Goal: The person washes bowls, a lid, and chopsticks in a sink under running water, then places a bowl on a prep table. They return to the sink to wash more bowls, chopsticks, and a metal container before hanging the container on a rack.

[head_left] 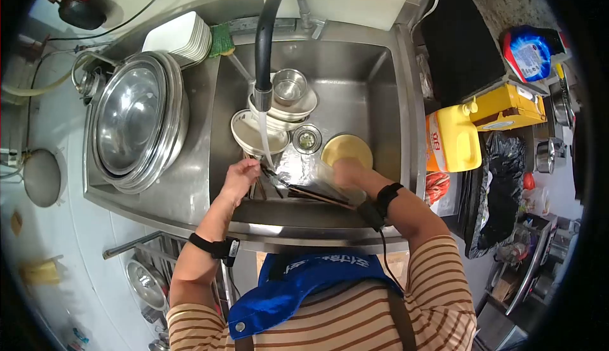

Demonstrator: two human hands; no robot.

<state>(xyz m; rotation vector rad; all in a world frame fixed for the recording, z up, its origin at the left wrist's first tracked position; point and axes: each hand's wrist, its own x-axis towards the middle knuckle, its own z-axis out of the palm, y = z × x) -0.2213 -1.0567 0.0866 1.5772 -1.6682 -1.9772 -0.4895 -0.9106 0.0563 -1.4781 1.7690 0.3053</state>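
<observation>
My left hand [242, 178] is closed at the left side of the sink, its fingers pinched on one end of a long thin dark utensil [317, 195]. The utensil slants across the front of the basin toward my right wrist. My right hand [347, 174] is smeared by motion above it, right at the edge of a round yellow bowl-like thing [349, 148]. Water [264, 136] runs from the black hose tap [264, 52] close beside my left hand. White oval dishes [244, 129] and a small metal bowl [289, 86] are stacked behind it.
A drain strainer [307, 139] sits mid-basin. Nested steel bowls [134, 116], stacked white trays [184, 39] and a green scrubber [221, 40] are on the left counter. A yellow jug [462, 138] and a black-lined bin [495, 205] stand at the right.
</observation>
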